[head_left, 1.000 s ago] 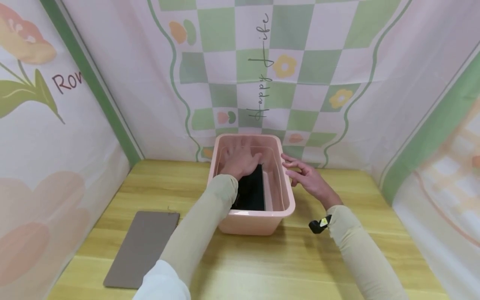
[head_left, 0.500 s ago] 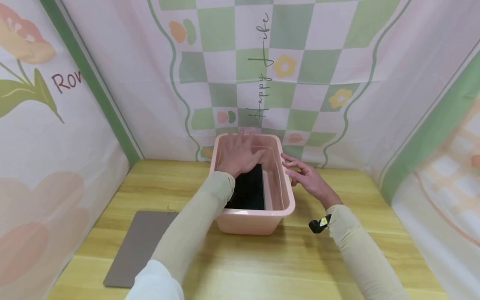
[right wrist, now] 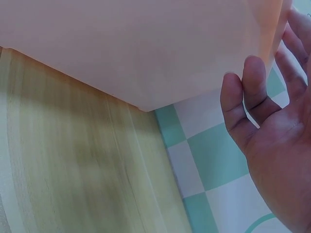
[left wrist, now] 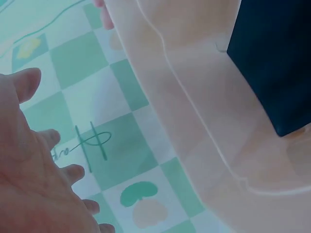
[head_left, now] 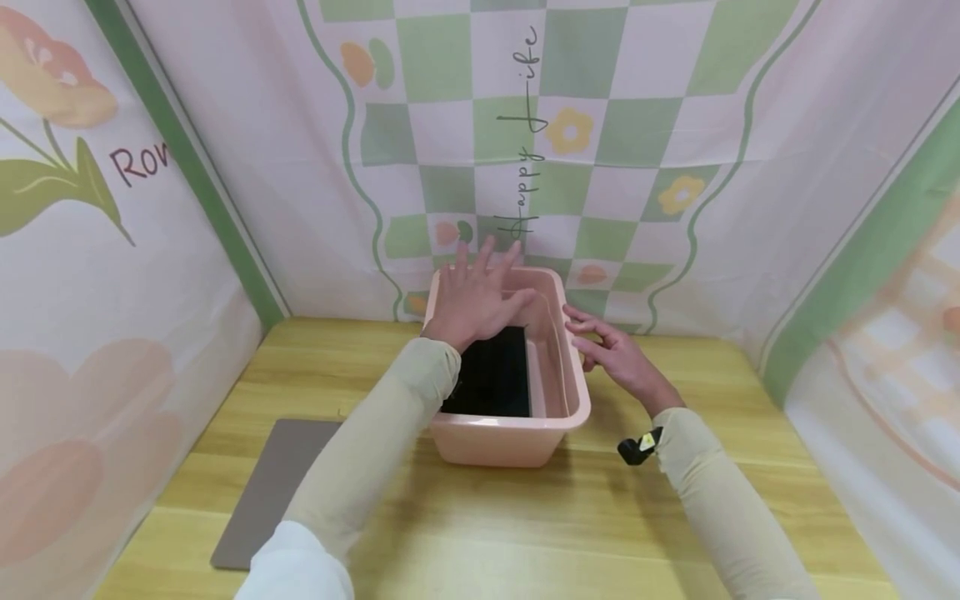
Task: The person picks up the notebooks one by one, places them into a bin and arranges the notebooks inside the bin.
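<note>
The L hand (head_left: pixel 480 304) is open, w/ fingers spread & thumb held away from them. In the head view it covers the far left corner of the pink bin (head_left: pixel 498 442); in the L wrist view one sees it apart from the bin, nothing inside its fingers.

The R hand (head_left: pixel 622 358) is at the right outer side of the same bin. Its fingers are a bit bent & loose; the upper ones reach the rim & seem to touch it, while two lower ones stay free of the wall, acc. to the R wrist view. It is not gripping the rim.

Inside the bin there is a black slab (head_left: pixel 495 375), flat & w/ straight edges. Its right edge leaves a narrow strip of bin floor visible; its upper left part is hidden by the L hand. Neither hand holds it. What exactly it is, I cannot tell.

The bin stands upright on the wooden bench (head_left: pixel 480 533), close to the back cloth (head_left: pixel 435 58), which has green & white checks, flowers & the words "Happy Life". Left of the bin, a grey-brown panel (head_left: pixel 270 483) lies flat on the bench, partly hidden by the L sleeve (head_left: pixel 375 433). A small black device (head_left: pixel 637 450) is at the R wrist.
</note>
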The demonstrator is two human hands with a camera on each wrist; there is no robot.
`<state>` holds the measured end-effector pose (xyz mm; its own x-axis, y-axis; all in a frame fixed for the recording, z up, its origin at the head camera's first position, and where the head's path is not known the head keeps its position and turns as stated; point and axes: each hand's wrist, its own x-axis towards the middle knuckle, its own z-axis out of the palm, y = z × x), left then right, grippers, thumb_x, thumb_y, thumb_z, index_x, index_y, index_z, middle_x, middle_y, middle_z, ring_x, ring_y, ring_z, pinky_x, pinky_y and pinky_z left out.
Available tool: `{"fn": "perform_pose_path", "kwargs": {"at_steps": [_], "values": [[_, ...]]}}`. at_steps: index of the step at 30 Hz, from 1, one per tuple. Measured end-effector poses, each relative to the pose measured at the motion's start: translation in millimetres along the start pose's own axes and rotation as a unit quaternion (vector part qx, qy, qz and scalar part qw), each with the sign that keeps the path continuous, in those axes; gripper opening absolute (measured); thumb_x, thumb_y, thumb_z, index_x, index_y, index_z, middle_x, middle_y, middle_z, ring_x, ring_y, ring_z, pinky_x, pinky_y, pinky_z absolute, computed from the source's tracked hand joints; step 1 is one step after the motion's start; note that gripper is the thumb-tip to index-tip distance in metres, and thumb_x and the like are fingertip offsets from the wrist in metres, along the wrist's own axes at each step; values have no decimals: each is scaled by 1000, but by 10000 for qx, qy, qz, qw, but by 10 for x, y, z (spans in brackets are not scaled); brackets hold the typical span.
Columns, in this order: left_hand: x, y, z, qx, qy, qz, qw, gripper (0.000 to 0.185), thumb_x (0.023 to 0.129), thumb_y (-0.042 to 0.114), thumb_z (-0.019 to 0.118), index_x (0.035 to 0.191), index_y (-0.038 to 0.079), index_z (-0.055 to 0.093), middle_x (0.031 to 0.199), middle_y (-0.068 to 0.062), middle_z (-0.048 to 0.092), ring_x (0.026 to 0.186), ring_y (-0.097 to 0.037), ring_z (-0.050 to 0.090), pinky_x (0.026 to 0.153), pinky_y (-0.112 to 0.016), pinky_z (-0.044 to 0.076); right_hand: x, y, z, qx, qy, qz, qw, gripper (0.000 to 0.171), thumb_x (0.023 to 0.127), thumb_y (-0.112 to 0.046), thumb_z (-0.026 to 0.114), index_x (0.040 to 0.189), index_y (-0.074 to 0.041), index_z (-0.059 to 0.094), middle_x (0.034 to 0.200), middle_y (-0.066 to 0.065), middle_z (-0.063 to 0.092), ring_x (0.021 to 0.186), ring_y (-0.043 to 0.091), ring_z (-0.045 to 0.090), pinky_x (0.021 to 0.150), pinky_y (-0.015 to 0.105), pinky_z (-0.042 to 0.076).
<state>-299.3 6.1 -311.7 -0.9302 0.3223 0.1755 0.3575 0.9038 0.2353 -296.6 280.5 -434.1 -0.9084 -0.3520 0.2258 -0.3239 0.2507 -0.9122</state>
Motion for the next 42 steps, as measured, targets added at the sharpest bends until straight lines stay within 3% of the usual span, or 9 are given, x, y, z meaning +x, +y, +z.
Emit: {"fn": "perform_pose_path", "kwargs": {"at_steps": [9,18,26,42], "values": [[-79,-53,-168,-204,51,39,9998,74,99,76,29,162,47,3,175,1,-2,160,-42,-9,124,-70,1,0,-18,6,70,7,-28,10000,34,105,-20,58,129,5,60,168,3,33,66,16,58,65,26,57],[-189,-164,-282,-309,88,35,9995,75,99,76,30,162,46,4,175,3,-6,160,-35,-13,124,-71,-4,-15,-13,16,57,15,-36,10000,36,106,-20,57,131,6,59,168,4,32,68,15,59,65,26,56],[-292,-270,-309,-413,177,-61,9990,74,98,76,30,162,49,3,175,3,-3,159,-37,-16,124,-69,-6,-11,-13,19,64,34,7,10000,37,106,-21,57,132,5,58,169,5,31,66,14,58,64,25,56],[-431,-477,-312,-527,298,-123,9981,73,99,76,29,161,50,2,173,13,-14,159,-40,-17,123,-71,-8,-21,18,35,259,57,31,9996,36,106,-22,57,132,3,58,169,0,31,67,10,59,64,22,56]]}}
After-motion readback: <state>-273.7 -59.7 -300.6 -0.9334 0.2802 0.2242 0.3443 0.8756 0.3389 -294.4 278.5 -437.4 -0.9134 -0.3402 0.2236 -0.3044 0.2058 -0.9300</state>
